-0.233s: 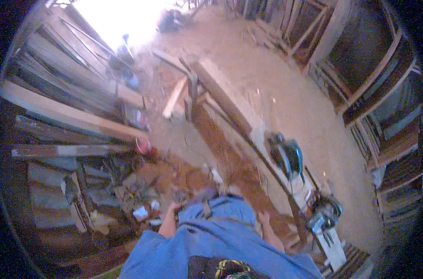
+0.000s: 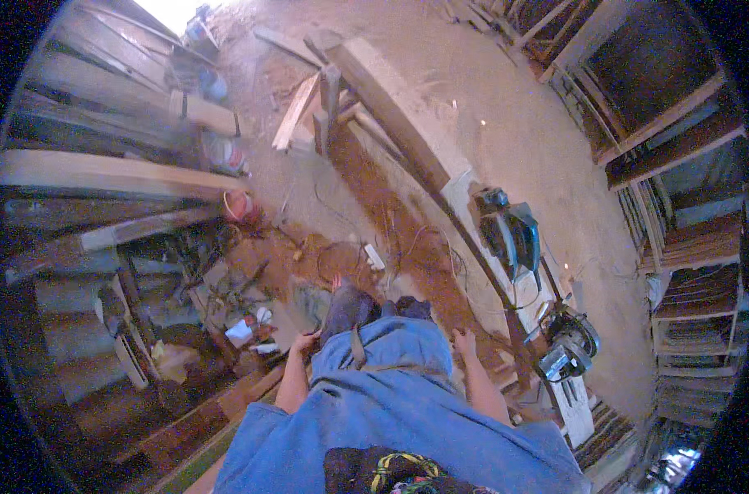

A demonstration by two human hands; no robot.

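Note:
My left hand (image 2: 306, 339) hangs by my left side next to the blue garment (image 2: 382, 346) I wear. Its fingers are small and partly curled, and whether anything is in them does not show. By my right hip, my right hand (image 2: 465, 341) hangs low with its fingers loosely apart and nothing seen in them. To the right of it runs a long wooden bench (image 2: 399, 123). A dark power tool with a curved casing (image 2: 510, 235) sits on this bench, and a second, round-bodied power tool (image 2: 568, 346) stands nearer to me.
Long planks (image 2: 111, 173) are stacked on the left, with a red bucket (image 2: 241, 206) at their ends. A white power strip (image 2: 374, 257) and cables lie on the dusty floor ahead. Wooden racks (image 2: 679, 156) line the right side. Cut boards (image 2: 298, 111) lean by the bench's far end.
My view has tilted downward, so the bench, planks and floor sit higher in the picture. Both hands stay beside my body, and the bright opening at the far left has mostly left view.

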